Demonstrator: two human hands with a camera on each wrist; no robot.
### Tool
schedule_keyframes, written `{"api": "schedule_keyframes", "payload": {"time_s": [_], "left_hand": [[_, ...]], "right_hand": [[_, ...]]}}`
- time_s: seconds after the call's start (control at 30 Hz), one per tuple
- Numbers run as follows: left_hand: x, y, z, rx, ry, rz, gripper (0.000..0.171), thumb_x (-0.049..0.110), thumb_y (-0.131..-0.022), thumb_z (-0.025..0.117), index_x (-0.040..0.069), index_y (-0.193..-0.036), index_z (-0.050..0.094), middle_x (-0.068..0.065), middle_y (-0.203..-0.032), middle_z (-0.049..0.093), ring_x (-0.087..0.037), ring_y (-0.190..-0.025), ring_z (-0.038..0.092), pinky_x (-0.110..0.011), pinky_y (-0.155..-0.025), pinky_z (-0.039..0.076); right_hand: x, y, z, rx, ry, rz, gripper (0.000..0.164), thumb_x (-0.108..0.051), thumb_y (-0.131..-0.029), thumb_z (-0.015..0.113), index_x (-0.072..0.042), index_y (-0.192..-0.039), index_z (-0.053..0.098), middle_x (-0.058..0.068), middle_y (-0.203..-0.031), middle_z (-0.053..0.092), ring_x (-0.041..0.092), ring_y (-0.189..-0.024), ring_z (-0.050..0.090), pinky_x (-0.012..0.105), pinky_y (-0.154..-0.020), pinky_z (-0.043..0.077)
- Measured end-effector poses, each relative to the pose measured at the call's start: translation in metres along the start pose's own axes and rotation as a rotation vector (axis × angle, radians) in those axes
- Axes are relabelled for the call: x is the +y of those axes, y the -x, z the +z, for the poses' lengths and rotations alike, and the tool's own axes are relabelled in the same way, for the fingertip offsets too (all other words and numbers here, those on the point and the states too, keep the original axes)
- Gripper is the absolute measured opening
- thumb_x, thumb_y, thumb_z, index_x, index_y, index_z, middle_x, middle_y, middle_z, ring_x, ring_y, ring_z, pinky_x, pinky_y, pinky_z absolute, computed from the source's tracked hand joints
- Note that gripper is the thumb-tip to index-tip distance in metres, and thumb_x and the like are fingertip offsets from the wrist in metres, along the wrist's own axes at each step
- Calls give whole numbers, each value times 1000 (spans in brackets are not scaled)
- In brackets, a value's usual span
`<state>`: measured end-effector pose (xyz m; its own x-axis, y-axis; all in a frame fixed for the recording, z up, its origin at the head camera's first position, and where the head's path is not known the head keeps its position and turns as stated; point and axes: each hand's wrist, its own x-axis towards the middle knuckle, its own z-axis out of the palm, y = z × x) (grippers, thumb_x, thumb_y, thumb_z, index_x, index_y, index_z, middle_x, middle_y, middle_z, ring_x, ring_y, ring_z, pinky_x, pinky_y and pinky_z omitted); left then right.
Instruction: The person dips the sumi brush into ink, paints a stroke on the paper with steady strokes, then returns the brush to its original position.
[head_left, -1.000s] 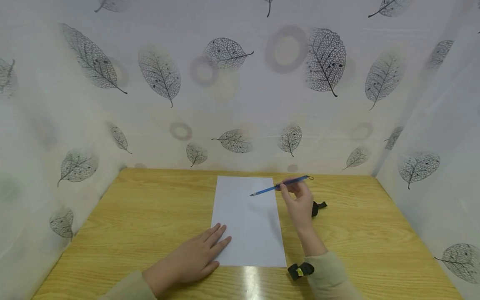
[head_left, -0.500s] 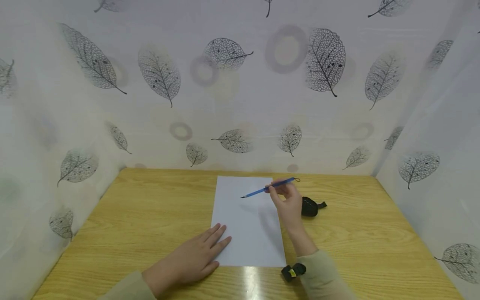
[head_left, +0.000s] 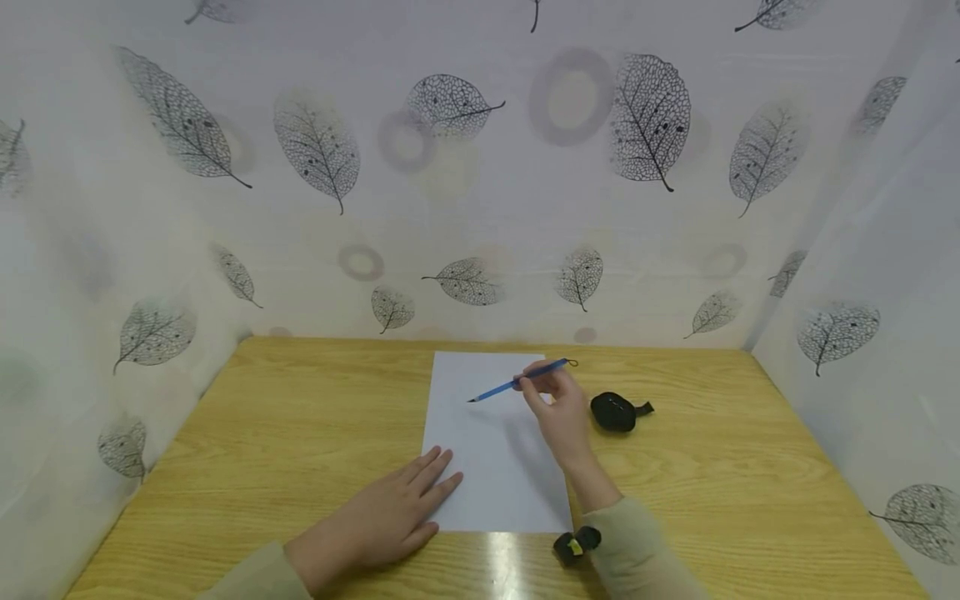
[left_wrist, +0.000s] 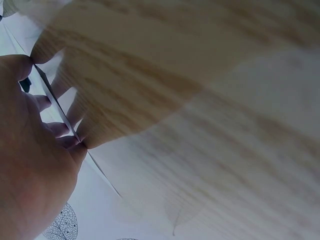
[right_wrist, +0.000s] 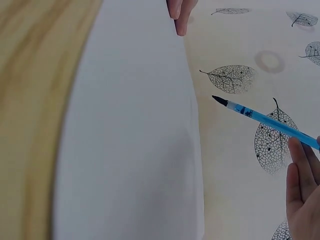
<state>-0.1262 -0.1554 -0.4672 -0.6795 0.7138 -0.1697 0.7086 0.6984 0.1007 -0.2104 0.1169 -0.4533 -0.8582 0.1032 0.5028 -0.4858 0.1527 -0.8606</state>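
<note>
A white sheet of paper (head_left: 487, 492) lies upright in the middle of the wooden table. My left hand (head_left: 390, 512) rests flat with spread fingers on its lower left corner; the left wrist view shows the same hand (left_wrist: 35, 150) at the paper's edge. Between thumb and fingers, my right hand (head_left: 558, 412) pinches a blue writing brush (head_left: 495, 390) over the upper part of the sheet. The brush (right_wrist: 270, 121) has a dark pointed tip aimed left and slightly down in the head view, and a small loop at its other end. No marks show on the paper.
Right of the paper sits a small round black dish (head_left: 613, 412) with a short black piece sticking out of it. A black device (head_left: 576, 546) is at the right wrist. Leaf-patterned white curtain (head_left: 480, 208) encloses the table (head_left: 300, 417) at the back and sides.
My right hand has moved left with the brush, its tip passing further over the paper and slightly down. The black dish has come into full view. My left hand has stayed put.
</note>
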Motion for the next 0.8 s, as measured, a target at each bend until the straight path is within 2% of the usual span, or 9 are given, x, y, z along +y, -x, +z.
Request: {"api": "schedule_keyframes", "payload": {"time_s": [0.3, 0.57, 0.8], "left_hand": [[-1, 1, 2, 35, -18, 22, 63, 44, -111, 47, 20, -168, 34, -10, -177, 28, -30, -163, 29, -47, -128, 38], [-3, 0, 6, 65, -39, 40, 62, 45, -112, 46, 18, -167, 37, -12, -175, 31, -32, -162, 33, -48, -126, 41], [-3, 0, 5, 47, -25, 29, 63, 45, -111, 46, 19, -167, 36, -10, -176, 30, -31, -163, 31, -48, -127, 39]], "right_hand": [[2, 1, 7, -30, -6, 32, 10, 8, -94, 73, 6, -104, 71, 27, -95, 78, 3, -79, 73, 13, -74, 57], [1, 1, 11, -49, 31, 70, 10, 5, -95, 74, 6, -104, 70, 25, -96, 79, 22, -80, 78, 16, -73, 57], [5, 2, 13, -39, 37, 78, 8, 3, -96, 73, 5, -103, 71, 26, -95, 79, 15, -80, 79, 14, -71, 57]]}}
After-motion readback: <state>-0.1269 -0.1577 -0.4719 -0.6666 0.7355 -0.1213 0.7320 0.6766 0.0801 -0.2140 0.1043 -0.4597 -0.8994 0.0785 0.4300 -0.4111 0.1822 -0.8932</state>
